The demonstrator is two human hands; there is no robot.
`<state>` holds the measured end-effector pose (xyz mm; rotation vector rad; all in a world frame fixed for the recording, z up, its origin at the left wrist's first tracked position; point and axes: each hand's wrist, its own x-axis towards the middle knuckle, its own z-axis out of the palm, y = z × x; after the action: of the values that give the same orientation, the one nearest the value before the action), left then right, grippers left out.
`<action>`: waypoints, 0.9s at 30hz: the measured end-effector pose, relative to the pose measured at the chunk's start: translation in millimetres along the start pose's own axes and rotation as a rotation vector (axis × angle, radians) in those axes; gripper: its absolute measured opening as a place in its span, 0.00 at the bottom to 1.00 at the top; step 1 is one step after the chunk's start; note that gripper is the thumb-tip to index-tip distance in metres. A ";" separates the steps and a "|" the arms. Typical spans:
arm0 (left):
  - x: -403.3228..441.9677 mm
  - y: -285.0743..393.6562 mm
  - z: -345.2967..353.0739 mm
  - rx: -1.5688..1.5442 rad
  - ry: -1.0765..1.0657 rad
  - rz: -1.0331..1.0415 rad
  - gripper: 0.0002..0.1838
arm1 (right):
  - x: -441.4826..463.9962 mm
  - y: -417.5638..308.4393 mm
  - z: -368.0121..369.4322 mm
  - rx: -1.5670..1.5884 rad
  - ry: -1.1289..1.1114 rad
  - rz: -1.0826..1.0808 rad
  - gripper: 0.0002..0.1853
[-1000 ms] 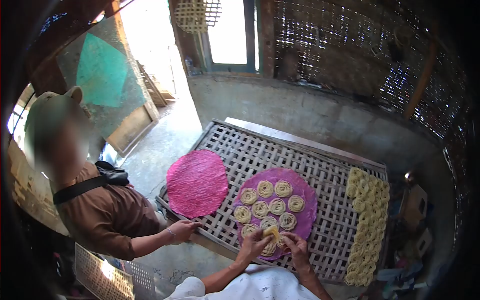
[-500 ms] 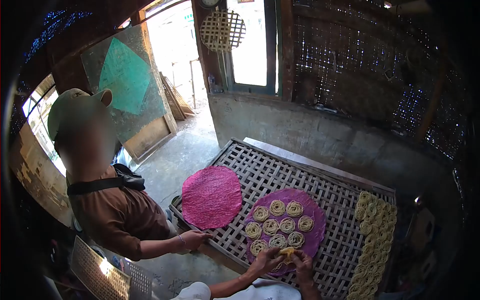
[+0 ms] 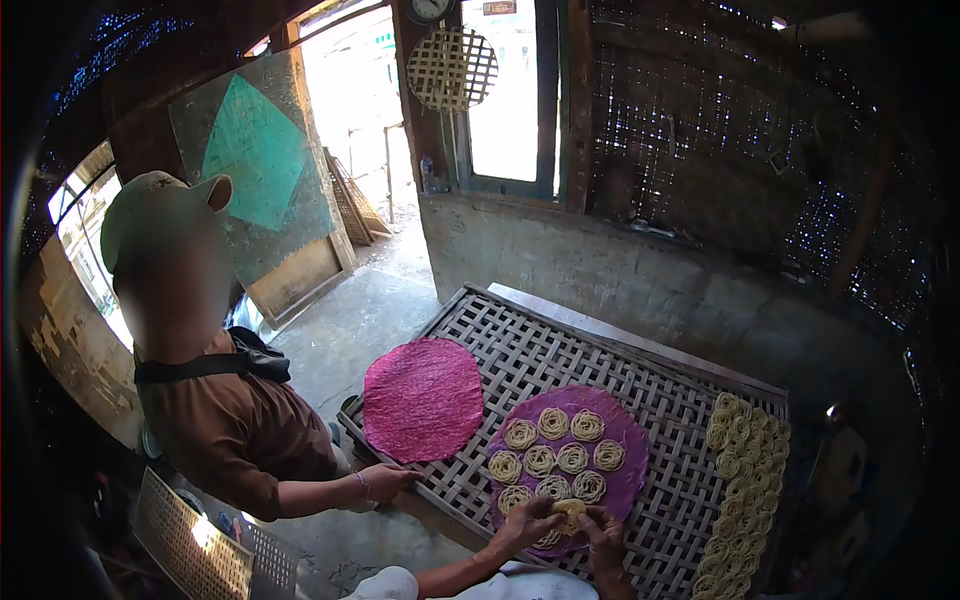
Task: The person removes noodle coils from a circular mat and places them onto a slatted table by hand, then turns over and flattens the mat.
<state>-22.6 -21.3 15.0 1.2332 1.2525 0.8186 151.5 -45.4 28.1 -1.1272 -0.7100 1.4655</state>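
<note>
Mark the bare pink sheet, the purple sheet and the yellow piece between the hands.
Pink sheet (image 3: 422, 400), head view: middle of top.
Purple sheet (image 3: 630, 476), head view: bare right side.
Yellow piece (image 3: 569, 514), head view: visible middle.

head, sole view | from standing height, above the near edge of the counter | faces forward and down, over the far edge to the wall and window | hands close, low in frame | wide, reaching beyond the left edge to the doorway

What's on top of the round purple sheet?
Pale coiled nests lie across the purple sheet. The left hand, right hand and yellow piece between them cover part of its near side; anything beneath is hidden.
</note>
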 end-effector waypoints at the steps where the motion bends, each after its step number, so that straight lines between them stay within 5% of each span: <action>1: -2.2 6.5 -1.3 -0.025 -0.015 -0.014 0.20 | 0.8 1.5 -0.9 0.002 0.003 -0.001 0.09; 17: 0.1 -2.4 -0.5 -0.080 -0.004 0.037 0.21 | 11.7 11.3 -12.7 -0.046 0.030 0.101 0.14; 23: 1.4 25.7 0.5 0.616 -0.162 0.607 0.20 | 26.0 46.7 -35.1 0.257 0.008 0.329 0.24; 27: -2.5 19.0 13.4 0.755 -0.199 0.707 0.24 | 28.1 42.6 -30.8 0.497 0.005 0.337 0.25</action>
<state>-7.0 -22.8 32.4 2.3889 0.9762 0.6873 164.6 -32.3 -28.5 -0.8838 -0.1298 1.7948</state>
